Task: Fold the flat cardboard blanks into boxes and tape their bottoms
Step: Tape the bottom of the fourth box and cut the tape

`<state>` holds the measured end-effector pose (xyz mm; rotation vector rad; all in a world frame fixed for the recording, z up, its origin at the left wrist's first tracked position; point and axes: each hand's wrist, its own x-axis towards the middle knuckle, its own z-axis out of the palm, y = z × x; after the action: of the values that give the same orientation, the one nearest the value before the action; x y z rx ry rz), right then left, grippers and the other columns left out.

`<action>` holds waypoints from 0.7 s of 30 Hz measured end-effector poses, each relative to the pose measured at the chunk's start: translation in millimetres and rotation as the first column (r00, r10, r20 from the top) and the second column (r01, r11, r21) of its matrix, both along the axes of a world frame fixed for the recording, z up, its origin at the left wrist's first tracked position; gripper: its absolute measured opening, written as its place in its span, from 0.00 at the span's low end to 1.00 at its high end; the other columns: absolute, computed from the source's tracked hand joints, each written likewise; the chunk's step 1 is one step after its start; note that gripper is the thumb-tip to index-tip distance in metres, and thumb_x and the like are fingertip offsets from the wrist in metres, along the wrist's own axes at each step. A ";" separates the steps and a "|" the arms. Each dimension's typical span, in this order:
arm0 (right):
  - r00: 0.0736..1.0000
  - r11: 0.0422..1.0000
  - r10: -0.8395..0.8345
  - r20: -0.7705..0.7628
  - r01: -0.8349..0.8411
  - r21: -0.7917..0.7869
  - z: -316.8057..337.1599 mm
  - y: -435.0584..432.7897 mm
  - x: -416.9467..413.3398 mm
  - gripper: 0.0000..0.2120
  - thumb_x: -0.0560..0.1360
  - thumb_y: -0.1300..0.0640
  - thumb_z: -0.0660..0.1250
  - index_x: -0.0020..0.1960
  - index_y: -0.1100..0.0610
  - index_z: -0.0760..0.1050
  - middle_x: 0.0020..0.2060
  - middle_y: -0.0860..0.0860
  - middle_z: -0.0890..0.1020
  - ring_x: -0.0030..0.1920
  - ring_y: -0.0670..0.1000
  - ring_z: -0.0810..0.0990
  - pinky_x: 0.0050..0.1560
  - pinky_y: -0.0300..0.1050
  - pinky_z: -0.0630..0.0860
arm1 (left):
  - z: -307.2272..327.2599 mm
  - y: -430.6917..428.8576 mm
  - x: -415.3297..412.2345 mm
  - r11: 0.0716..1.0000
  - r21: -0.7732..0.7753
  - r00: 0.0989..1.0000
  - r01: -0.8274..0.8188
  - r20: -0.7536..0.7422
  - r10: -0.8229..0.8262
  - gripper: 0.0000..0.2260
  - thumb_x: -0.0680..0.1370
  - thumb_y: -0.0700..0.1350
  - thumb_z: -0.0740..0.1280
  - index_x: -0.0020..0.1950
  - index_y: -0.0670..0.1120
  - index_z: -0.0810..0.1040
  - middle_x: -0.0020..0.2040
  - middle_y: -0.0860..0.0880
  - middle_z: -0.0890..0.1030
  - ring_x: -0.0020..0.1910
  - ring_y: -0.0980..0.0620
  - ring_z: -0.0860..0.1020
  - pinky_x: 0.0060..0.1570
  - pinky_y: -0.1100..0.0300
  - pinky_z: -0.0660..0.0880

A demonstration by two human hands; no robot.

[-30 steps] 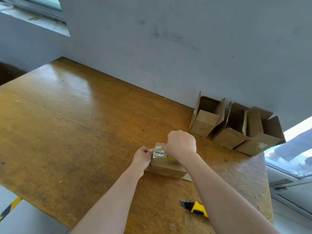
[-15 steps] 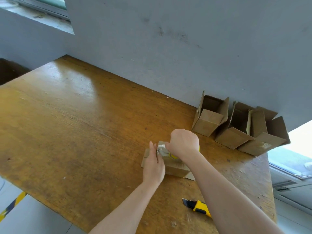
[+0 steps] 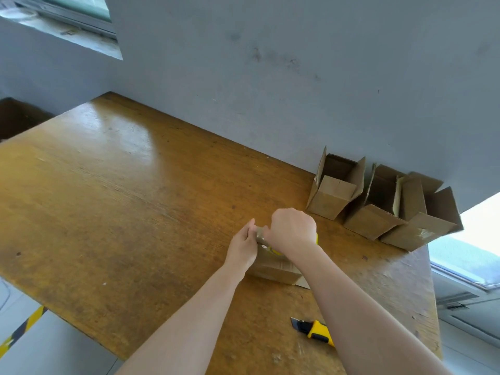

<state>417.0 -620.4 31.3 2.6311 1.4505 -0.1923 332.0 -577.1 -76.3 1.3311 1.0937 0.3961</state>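
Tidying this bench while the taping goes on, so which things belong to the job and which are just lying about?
In use: cardboard box under both hands; tape roll in the right hand; left hand at the tape end; three finished boxes by the wall.

Lying about: yellow utility knife near the table edge, untouched.

Grey wall [image 3: 270, 77] behind glossy wood table [image 3: 121, 198]; window [image 3: 67, 12] upper left.

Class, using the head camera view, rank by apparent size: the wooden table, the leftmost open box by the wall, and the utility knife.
1. wooden table
2. leftmost open box
3. utility knife, partly hidden by the right forearm and nearer the camera, yet it looks smallest.
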 end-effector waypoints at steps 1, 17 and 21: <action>1.000 1.000 0.004 -0.010 -0.004 0.004 -0.5 -0.3 0.3 0.20 0.78 0.45 0.60 0.32 0.54 0.71 0.27 0.48 0.74 0.27 0.47 0.72 0.25 0.40 0.64 | -2.2 0.2 1.7 1.000 0.004 1.000 0.011 -0.011 -0.011 0.19 0.83 0.55 0.51 0.73 0.54 0.68 0.72 0.52 0.70 0.70 0.50 0.67 0.62 0.56 0.65; 0.676 0.928 0.067 -0.734 0.228 0.295 -19.1 -41.9 63.4 0.25 0.69 0.33 0.69 0.29 0.53 0.72 0.25 0.48 0.71 0.28 0.47 0.72 0.32 0.46 0.71 | -13.1 -0.6 -1.2 0.940 0.328 0.985 0.097 -0.165 -0.044 0.13 0.84 0.51 0.50 0.53 0.56 0.74 0.46 0.58 0.77 0.45 0.61 0.75 0.39 0.62 0.69; 0.798 0.935 0.051 -0.601 0.173 0.309 -16.7 -57.9 80.1 0.22 0.72 0.34 0.66 0.33 0.52 0.77 0.27 0.45 0.76 0.30 0.45 0.76 0.30 0.39 0.72 | -13.7 1.3 -0.1 0.926 0.357 0.976 0.125 -0.213 -0.050 0.15 0.84 0.52 0.48 0.60 0.52 0.73 0.50 0.53 0.77 0.49 0.54 0.75 0.41 0.60 0.69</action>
<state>497.1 -678.3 14.6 3.0807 1.6954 -0.9485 331.8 -575.8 -90.0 1.7795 1.1568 0.4210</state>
